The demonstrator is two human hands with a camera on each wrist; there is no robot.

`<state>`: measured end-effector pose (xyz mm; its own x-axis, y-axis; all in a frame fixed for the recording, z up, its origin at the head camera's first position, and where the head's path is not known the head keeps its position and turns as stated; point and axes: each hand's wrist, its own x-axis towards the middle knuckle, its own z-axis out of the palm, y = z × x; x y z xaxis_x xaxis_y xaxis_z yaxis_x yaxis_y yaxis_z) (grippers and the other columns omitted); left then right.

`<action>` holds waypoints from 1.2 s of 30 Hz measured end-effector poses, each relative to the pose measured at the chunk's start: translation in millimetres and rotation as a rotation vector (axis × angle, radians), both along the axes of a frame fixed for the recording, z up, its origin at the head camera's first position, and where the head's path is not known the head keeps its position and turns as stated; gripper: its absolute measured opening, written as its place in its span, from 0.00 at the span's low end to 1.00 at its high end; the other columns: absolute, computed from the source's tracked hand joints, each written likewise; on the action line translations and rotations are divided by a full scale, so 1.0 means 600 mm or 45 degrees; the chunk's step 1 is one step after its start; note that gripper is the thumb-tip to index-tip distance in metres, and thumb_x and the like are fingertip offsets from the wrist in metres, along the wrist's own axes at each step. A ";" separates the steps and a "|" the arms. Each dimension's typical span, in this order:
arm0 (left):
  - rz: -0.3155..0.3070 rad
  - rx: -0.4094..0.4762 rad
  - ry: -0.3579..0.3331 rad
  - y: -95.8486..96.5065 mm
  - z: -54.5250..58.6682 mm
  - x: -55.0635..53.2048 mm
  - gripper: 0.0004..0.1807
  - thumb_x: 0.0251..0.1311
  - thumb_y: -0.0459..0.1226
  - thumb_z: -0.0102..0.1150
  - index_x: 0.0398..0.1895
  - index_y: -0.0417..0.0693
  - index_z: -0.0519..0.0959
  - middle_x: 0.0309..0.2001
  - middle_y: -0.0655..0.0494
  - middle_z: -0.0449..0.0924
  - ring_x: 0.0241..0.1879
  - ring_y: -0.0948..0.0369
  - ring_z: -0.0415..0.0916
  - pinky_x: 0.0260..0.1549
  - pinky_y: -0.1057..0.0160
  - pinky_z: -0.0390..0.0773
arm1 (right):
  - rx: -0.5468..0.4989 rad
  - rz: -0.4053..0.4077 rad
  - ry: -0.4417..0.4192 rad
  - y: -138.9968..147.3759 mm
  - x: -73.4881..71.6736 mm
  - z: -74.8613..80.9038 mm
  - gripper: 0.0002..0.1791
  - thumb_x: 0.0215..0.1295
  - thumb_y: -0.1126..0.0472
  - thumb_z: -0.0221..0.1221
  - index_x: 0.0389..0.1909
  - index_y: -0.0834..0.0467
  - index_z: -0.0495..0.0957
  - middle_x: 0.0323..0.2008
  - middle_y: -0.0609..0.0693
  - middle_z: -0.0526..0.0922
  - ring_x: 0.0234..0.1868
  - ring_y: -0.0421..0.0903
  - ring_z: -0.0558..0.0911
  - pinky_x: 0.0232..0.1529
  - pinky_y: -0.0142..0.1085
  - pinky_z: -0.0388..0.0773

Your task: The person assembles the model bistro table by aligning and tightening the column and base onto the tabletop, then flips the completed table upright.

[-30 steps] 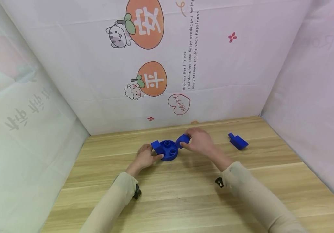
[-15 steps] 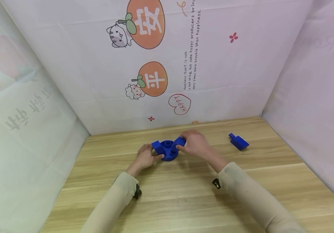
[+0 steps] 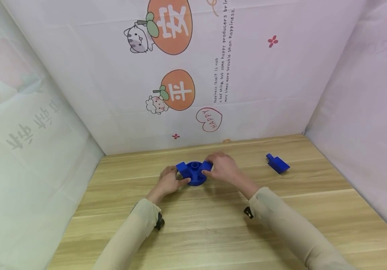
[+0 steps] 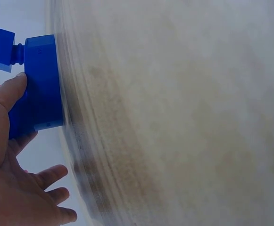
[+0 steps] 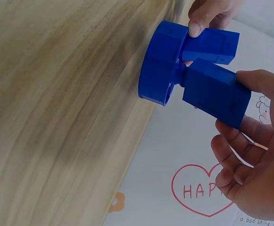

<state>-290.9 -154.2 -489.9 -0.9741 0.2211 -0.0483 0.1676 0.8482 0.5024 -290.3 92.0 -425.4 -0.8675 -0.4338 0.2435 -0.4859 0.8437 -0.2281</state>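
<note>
A round blue base [image 3: 196, 182] with raised sockets lies on the wooden table. My left hand [image 3: 168, 182] grips it at the left, thumb at the rim and fingers behind. Beside that thumb, a blue angled block [image 3: 181, 168] stands in the base. My right hand [image 3: 225, 168] pinches a second blue block [image 5: 216, 92] between thumb and fingertips. In the right wrist view, this block's narrow ribbed neck meets the base's open face, and the block leans away from the first one. The right fingers partly hide it in the head view.
A third blue block [image 3: 278, 165] with a ribbed peg lies at the right on the wooden table [image 3: 206, 232]. A white printed cloth [image 3: 247, 75] hangs behind the table's far edge, with pale cloth walls at both sides.
My right hand has moved left with its block, from beside the base to over its right socket. The left hand stays at the base.
</note>
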 end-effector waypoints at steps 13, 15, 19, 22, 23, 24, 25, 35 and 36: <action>-0.009 -0.030 0.009 0.003 -0.001 -0.001 0.47 0.64 0.61 0.58 0.74 0.36 0.62 0.71 0.40 0.66 0.72 0.45 0.58 0.73 0.42 0.53 | 0.072 0.017 0.000 -0.011 -0.010 -0.006 0.27 0.59 0.43 0.68 0.56 0.53 0.81 0.51 0.53 0.86 0.53 0.53 0.84 0.52 0.48 0.82; -0.007 -0.031 0.011 0.003 -0.001 -0.002 0.48 0.64 0.61 0.58 0.74 0.35 0.62 0.71 0.40 0.66 0.72 0.45 0.57 0.73 0.42 0.52 | 0.078 0.039 0.023 -0.009 -0.009 -0.009 0.28 0.58 0.42 0.69 0.56 0.52 0.80 0.51 0.53 0.86 0.53 0.53 0.84 0.52 0.48 0.82; -0.003 -0.031 0.011 0.003 0.001 -0.001 0.48 0.64 0.61 0.58 0.74 0.34 0.61 0.72 0.39 0.65 0.73 0.45 0.56 0.74 0.42 0.51 | 0.122 0.087 0.027 -0.001 -0.008 -0.006 0.30 0.54 0.44 0.71 0.57 0.51 0.81 0.52 0.53 0.85 0.55 0.54 0.83 0.56 0.50 0.80; -0.002 -0.024 0.012 0.003 0.001 0.000 0.48 0.63 0.61 0.58 0.73 0.34 0.62 0.72 0.39 0.64 0.73 0.44 0.56 0.74 0.42 0.51 | 0.137 0.112 0.031 0.001 -0.009 -0.003 0.30 0.53 0.45 0.72 0.57 0.52 0.82 0.50 0.53 0.86 0.53 0.53 0.83 0.56 0.51 0.79; -0.001 -0.023 0.011 0.003 0.002 0.001 0.48 0.63 0.61 0.58 0.73 0.34 0.62 0.72 0.39 0.64 0.74 0.44 0.55 0.74 0.42 0.50 | 0.133 0.113 0.034 0.000 -0.009 -0.002 0.29 0.53 0.45 0.72 0.55 0.52 0.82 0.48 0.52 0.87 0.50 0.52 0.84 0.55 0.50 0.79; 0.000 -0.021 0.009 0.003 0.002 0.001 0.48 0.63 0.61 0.58 0.74 0.34 0.62 0.72 0.39 0.64 0.74 0.44 0.54 0.74 0.42 0.50 | 0.132 0.112 0.039 -0.002 -0.009 -0.003 0.27 0.54 0.43 0.72 0.52 0.53 0.83 0.44 0.51 0.87 0.47 0.50 0.84 0.52 0.48 0.79; 0.001 -0.018 0.006 0.002 0.002 0.002 0.48 0.63 0.61 0.58 0.74 0.35 0.62 0.73 0.39 0.64 0.75 0.44 0.54 0.74 0.41 0.49 | 0.129 0.110 0.048 -0.005 -0.010 -0.004 0.26 0.54 0.42 0.72 0.49 0.54 0.84 0.40 0.49 0.87 0.43 0.49 0.83 0.49 0.47 0.79; 0.002 -0.003 -0.008 0.002 0.002 0.002 0.48 0.64 0.60 0.58 0.73 0.32 0.61 0.73 0.37 0.62 0.76 0.41 0.51 0.75 0.40 0.48 | 0.123 0.158 0.087 -0.021 -0.006 -0.010 0.29 0.52 0.44 0.73 0.51 0.55 0.81 0.44 0.52 0.87 0.45 0.51 0.84 0.51 0.46 0.81; 0.002 -0.001 -0.005 0.002 0.002 0.002 0.48 0.64 0.60 0.59 0.73 0.32 0.61 0.73 0.37 0.62 0.76 0.42 0.52 0.75 0.40 0.48 | 0.133 0.173 0.086 -0.021 -0.005 -0.010 0.30 0.52 0.46 0.73 0.55 0.54 0.80 0.47 0.53 0.86 0.49 0.52 0.84 0.54 0.48 0.81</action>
